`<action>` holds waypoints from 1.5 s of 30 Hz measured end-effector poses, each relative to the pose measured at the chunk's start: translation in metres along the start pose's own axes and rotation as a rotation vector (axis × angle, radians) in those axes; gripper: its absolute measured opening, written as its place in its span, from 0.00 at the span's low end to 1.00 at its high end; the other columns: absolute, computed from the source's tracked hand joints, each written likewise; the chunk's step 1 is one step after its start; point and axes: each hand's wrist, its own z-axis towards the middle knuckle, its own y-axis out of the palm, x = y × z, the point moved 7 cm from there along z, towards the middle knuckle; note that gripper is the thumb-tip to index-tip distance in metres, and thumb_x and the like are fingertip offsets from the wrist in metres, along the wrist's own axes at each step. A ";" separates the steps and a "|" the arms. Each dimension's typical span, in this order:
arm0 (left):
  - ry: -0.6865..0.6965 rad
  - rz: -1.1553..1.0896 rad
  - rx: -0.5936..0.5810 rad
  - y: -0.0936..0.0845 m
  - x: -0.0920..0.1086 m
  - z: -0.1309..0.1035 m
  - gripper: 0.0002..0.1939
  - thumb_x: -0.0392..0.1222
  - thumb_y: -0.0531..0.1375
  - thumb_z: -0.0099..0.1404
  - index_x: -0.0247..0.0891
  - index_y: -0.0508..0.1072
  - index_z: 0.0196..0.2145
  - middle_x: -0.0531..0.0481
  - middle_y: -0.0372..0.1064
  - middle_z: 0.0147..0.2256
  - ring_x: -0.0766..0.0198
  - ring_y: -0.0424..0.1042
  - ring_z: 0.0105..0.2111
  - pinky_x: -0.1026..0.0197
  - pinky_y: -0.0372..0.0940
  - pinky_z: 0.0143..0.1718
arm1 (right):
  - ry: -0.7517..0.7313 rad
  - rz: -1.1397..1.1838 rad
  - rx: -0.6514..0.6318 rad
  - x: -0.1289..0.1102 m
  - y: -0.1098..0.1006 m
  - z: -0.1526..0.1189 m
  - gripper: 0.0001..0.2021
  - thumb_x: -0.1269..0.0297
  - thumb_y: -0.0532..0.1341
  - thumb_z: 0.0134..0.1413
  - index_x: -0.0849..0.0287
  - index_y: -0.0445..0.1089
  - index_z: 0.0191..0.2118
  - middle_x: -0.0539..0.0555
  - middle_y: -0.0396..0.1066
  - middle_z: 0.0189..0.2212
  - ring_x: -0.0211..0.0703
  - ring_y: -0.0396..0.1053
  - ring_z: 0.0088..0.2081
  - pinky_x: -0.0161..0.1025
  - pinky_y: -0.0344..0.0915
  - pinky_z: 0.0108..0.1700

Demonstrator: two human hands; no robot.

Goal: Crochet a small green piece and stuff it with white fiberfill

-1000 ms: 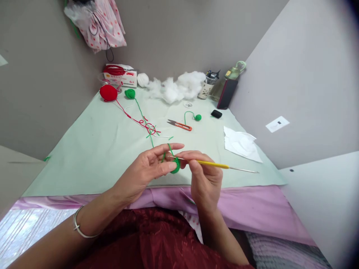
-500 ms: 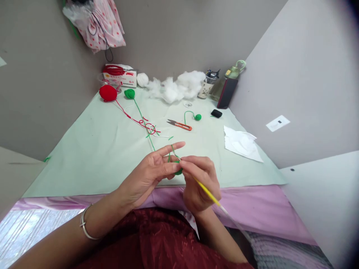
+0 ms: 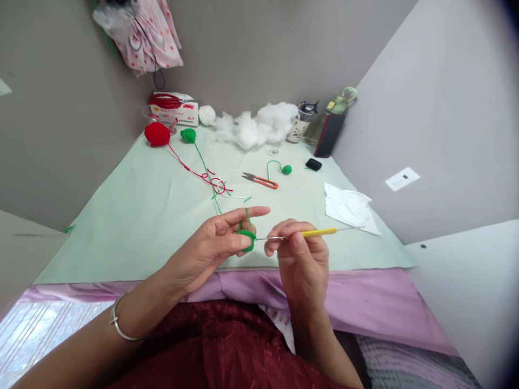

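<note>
A small green crocheted piece [image 3: 248,241] is pinched between the thumb and fingers of my left hand [image 3: 214,246]. Green yarn runs over my raised left index finger and back to a green yarn ball [image 3: 188,135]. My right hand [image 3: 302,254] grips a crochet hook by its yellow handle [image 3: 320,232]. The hook lies nearly level, and its metal tip meets the right edge of the green piece. Beyond my hands lie orange-handled snips [image 3: 261,180] and a small green crocheted ball [image 3: 287,169] with a yarn tail.
Red yarn [image 3: 157,134], a box [image 3: 182,113], white stuffing [image 3: 259,127], a pen cup [image 3: 299,128], a bottle [image 3: 335,108] and a dark phone [image 3: 330,135] line the back. White paper [image 3: 351,208] lies right, near a black case [image 3: 313,164]. Loose yarn ends [image 3: 219,186] lie mid-table.
My right hand has moved right, and the hook has turned from slanting down to nearly level. The green piece shows more and sits slightly further left with my left hand.
</note>
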 end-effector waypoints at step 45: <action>0.277 0.557 0.152 0.000 0.022 -0.009 0.18 0.32 0.64 0.62 0.42 0.80 0.50 0.54 0.68 0.35 0.65 0.68 0.36 0.58 0.64 0.46 | -0.314 -0.465 -0.166 -0.028 0.008 -0.010 0.10 0.72 0.57 0.71 0.53 0.75 0.46 0.53 0.79 0.37 0.43 0.77 0.39 0.43 0.75 0.41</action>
